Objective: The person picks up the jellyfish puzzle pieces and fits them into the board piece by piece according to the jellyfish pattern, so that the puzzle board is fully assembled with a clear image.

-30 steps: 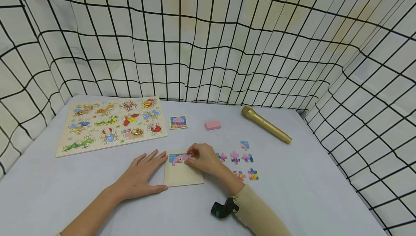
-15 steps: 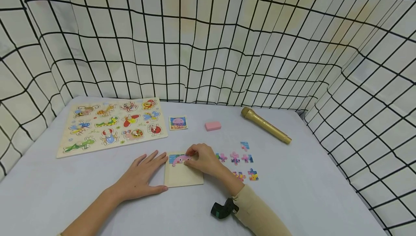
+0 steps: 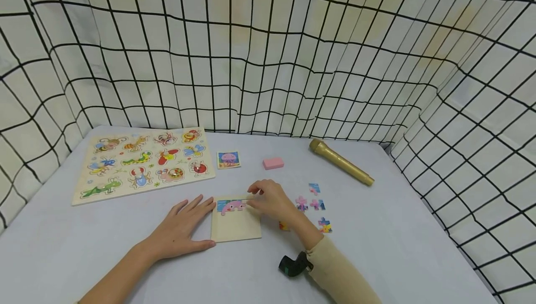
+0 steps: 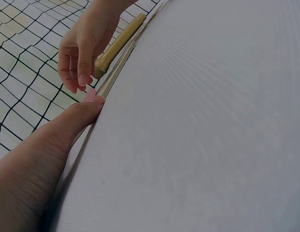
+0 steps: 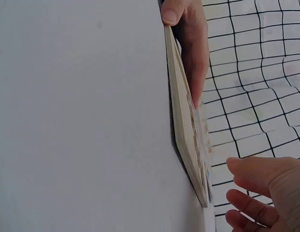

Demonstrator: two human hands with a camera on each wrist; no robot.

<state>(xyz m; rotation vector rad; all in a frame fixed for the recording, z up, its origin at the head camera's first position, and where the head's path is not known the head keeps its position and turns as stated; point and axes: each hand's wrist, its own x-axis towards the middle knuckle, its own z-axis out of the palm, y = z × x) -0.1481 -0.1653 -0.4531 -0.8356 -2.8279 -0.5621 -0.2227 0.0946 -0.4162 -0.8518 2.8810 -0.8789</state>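
Observation:
A pale wooden puzzle tray (image 3: 236, 229) lies on the white table, with joined pink and blue puzzle pieces (image 3: 229, 206) along its top edge. My left hand (image 3: 179, 229) lies spread at the tray's left side, its fingertips and thumb right at the edge. Over the tray's upper right corner is my right hand (image 3: 272, 200), fingers bent. The right wrist view shows its thumb and fingers (image 5: 253, 208) apart with nothing between them, beside the tray's thick edge (image 5: 181, 121). Loose jigsaw pieces (image 3: 324, 225) lie to the right, some hidden behind the right hand and forearm.
An insect peg board (image 3: 144, 164) lies at the back left. Behind the tray are a small octopus picture (image 3: 229, 159) and a pink block (image 3: 273, 163). A gold microphone (image 3: 341, 161) lies at the back right. Black netting (image 3: 251, 62) over white cloth walls encloses the table.
My right hand has let go of the pink piece at the tray's top row and shifted slightly right, uncovering more of the row. My left hand has stayed in place.

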